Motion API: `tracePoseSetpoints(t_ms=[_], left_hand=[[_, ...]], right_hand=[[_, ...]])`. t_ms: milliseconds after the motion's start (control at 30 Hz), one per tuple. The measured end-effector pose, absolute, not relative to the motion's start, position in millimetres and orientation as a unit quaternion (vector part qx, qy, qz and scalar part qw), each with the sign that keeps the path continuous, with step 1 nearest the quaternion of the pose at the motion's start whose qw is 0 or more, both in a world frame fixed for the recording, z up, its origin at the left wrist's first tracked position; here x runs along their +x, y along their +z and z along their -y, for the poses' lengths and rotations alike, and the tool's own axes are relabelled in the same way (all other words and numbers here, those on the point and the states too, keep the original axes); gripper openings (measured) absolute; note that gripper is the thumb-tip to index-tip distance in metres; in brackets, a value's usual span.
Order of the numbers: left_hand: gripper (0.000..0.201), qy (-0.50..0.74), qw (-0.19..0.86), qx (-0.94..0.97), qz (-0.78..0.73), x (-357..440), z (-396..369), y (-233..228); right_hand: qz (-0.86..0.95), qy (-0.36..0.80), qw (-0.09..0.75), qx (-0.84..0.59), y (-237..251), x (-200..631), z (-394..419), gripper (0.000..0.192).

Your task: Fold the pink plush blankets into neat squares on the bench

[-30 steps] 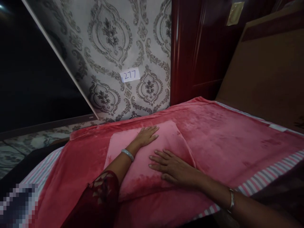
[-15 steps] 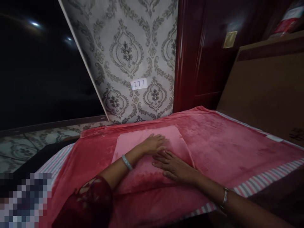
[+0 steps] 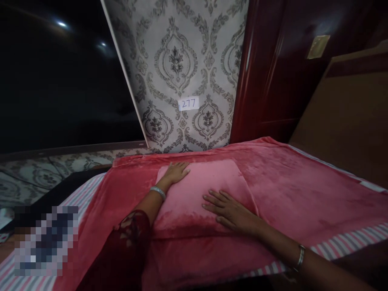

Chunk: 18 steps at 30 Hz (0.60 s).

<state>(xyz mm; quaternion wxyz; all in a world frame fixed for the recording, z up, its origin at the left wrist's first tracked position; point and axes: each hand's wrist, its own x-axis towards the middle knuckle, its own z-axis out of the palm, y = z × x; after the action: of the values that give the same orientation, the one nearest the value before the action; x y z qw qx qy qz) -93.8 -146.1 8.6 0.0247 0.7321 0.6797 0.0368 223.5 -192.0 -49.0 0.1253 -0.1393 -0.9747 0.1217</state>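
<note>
A folded pink cloth [image 3: 209, 182] lies on a larger red plush blanket [image 3: 291, 190] spread over a bed. My left hand [image 3: 176, 171] rests flat, fingers apart, on the cloth's far left corner; a pale bangle circles that wrist. My right hand [image 3: 228, 208] lies palm down with fingers spread on the cloth's near right part, a metal bangle on its wrist. Neither hand holds anything.
A striped pink and white sheet [image 3: 348, 244] shows under the blanket's edges. Patterned wallpaper carries a white label reading 277 [image 3: 188, 103]. A dark red wooden door [image 3: 273, 76] stands to the right, beside a brown headboard [image 3: 348, 117]. A dark window fills the left.
My left hand has slid leftwards over the pink cloth to its far left corner. My right hand stays pressed flat on the cloth. The camera view has shifted a little.
</note>
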Motion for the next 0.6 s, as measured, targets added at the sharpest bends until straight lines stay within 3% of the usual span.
tracePoseSetpoints(t_ms=[333,600], left_hand=[[0.064,0.047,0.014,0.703,-0.709,-85,160,18],[0.070,0.050,0.034,0.786,-0.616,-60,281,17]], right_hand=[[0.977,0.115,0.118,-0.132,-52,225,189,0.053],[0.970,0.148,0.149,-0.123,-55,235,179,0.052]])
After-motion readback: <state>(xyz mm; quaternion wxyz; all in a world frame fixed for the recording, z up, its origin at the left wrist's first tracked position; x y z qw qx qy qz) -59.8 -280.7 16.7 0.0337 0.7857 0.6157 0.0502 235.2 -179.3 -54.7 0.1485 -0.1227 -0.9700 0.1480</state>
